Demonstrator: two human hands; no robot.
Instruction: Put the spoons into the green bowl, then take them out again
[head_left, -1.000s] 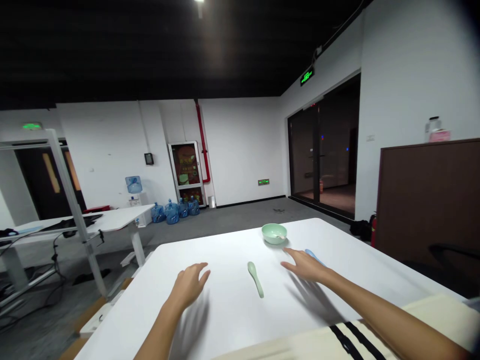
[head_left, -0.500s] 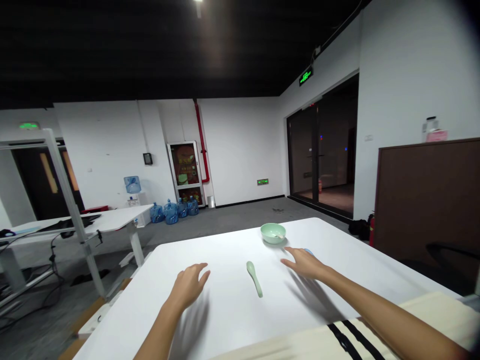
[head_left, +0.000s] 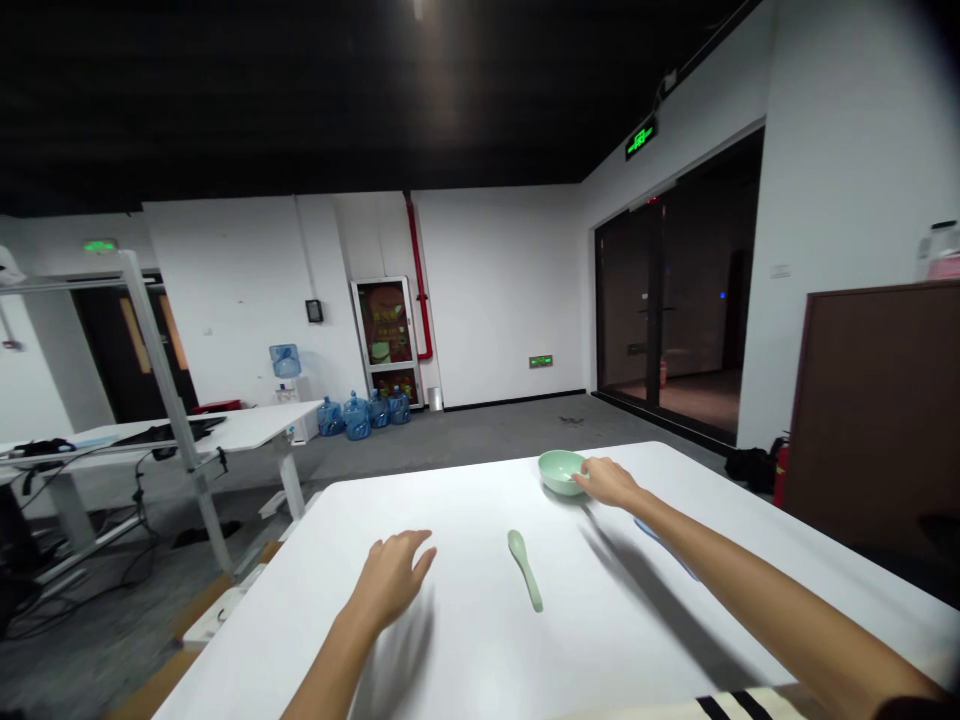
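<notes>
A pale green bowl point(head_left: 559, 470) sits toward the far edge of the white table point(head_left: 465, 650). My right hand point(head_left: 609, 481) reaches out to it, fingers curled against its right rim. A pale green spoon point(head_left: 524, 567) lies in the middle of the table, handle toward me. Flat on the table to the left of the spoon lies my left hand point(head_left: 394, 580), fingers stretched out and holding nothing. A blue spoon point(head_left: 660, 539) lies on the table partly under my right forearm.
A second white desk point(head_left: 225, 428) with a metal frame and cables stands at the left. Blue water jugs point(head_left: 360, 415) and a dispenser stand by the far wall. A brown cabinet point(head_left: 877, 400) is at the right. A striped cloth edge point(head_left: 735, 705) shows at the bottom.
My right hand has moved forward from beside the blue spoon to the bowl's rim, uncovering the blue spoon. The left hand stays flat. The view has shifted slightly.
</notes>
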